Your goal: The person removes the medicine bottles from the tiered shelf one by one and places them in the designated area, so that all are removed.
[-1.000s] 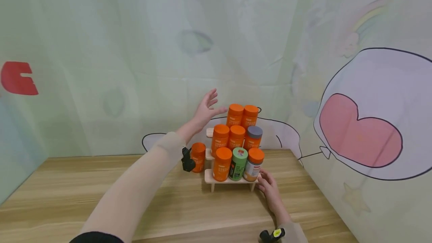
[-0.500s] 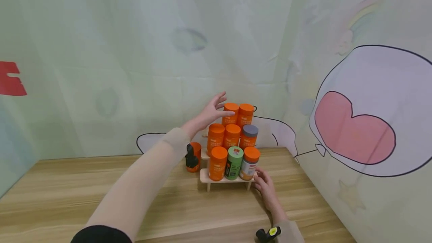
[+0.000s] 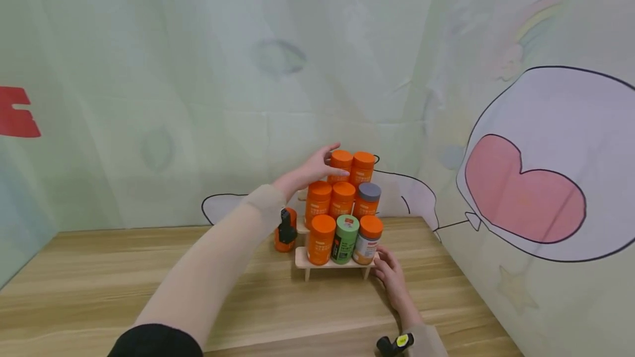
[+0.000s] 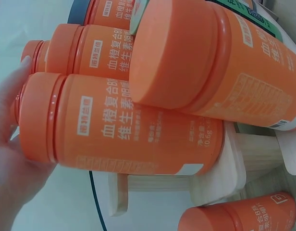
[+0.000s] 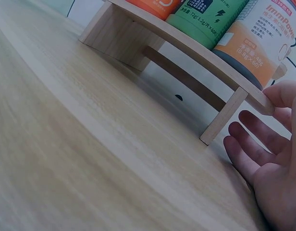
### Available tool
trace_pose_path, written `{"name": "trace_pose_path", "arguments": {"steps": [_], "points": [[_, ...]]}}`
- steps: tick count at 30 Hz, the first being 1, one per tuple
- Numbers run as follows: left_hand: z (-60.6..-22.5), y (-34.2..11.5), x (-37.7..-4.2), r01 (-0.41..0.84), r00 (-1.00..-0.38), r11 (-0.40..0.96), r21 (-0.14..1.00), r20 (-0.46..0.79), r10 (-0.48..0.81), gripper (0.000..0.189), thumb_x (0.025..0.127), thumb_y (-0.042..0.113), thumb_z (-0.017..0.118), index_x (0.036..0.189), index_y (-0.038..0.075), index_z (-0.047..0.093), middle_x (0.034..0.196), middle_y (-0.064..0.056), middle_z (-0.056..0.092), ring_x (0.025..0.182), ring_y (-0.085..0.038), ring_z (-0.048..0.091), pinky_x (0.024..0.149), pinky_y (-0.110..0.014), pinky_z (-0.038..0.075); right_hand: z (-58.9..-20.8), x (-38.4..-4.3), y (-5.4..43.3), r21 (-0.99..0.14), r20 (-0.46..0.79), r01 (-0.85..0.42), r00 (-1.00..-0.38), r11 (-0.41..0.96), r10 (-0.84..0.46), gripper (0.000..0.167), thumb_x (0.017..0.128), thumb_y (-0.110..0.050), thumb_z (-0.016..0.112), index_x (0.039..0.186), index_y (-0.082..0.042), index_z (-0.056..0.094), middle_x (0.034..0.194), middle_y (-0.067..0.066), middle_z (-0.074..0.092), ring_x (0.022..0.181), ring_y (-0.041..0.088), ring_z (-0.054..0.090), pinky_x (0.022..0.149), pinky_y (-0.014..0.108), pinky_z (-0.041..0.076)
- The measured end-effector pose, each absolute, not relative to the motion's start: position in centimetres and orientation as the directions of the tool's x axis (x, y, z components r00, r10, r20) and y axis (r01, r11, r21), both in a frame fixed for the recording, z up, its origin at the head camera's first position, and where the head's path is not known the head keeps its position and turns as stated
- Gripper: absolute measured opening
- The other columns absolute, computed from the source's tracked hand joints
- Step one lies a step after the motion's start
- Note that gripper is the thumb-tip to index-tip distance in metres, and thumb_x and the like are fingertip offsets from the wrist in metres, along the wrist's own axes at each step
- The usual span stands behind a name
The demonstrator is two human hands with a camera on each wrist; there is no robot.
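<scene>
A tiered wooden display stand (image 3: 302, 258) holds several supplement bottles, mostly orange. At the top tier, my left hand (image 3: 316, 168) is around the left orange bottle (image 3: 340, 157), thumb in front and fingers behind; the far fingertips are partly hidden. In the left wrist view, that hand (image 4: 11, 163) lies behind the nearer middle-tier bottle (image 4: 114, 125), which covers most of the held one. My right hand (image 3: 392, 279) pinches the right end of the bottom tier. Its other fingers (image 5: 251, 144) are loosely bent beside the stand's leg (image 5: 225, 115).
The bottom tier carries an orange bottle (image 3: 321, 241), a green bottle (image 3: 344, 241) and a white-labelled bottle (image 3: 367, 241). A grey-capped bottle (image 3: 368, 194) stands mid-tier. One more orange bottle (image 3: 292, 218) stands on the table (image 3: 124, 280), left of the stand. A printed curtain (image 3: 198, 70) hangs behind.
My left hand has moved right and slightly down, from beside the top-left orange bottle to around it. My right hand stays at the stand's end. The head view has shifted slightly.
</scene>
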State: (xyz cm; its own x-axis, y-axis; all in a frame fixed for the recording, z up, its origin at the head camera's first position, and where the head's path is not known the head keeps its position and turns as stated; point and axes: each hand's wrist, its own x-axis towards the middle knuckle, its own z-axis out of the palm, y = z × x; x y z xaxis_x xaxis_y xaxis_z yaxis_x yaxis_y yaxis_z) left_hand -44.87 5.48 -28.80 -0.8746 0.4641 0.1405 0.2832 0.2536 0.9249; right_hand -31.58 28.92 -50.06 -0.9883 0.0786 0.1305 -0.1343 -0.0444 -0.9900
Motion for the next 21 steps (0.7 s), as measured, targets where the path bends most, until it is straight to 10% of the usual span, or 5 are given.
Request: {"name": "trace_pose_path", "arguments": {"steps": [21], "points": [[-28.79, 6.21, -44.71, 0.246, -0.890, 0.232, 0.941, 0.124, 0.440, 0.072, 0.090, 0.013, 0.070, 0.152, 0.013, 0.033, 0.149, -0.014, 0.043, 0.136, -0.031, 0.043, 0.115, -0.046, 0.035, -49.35, -30.98, 29.19, -0.995, 0.086, -0.089, -0.993, -0.039, 0.083, 0.045, 0.101, -0.006, 0.044, 0.140, 0.011, 0.033, 0.128, 0.016, 0.047, 0.092, 0.001, 0.058, 0.082, 0.022, 0.053]]}}
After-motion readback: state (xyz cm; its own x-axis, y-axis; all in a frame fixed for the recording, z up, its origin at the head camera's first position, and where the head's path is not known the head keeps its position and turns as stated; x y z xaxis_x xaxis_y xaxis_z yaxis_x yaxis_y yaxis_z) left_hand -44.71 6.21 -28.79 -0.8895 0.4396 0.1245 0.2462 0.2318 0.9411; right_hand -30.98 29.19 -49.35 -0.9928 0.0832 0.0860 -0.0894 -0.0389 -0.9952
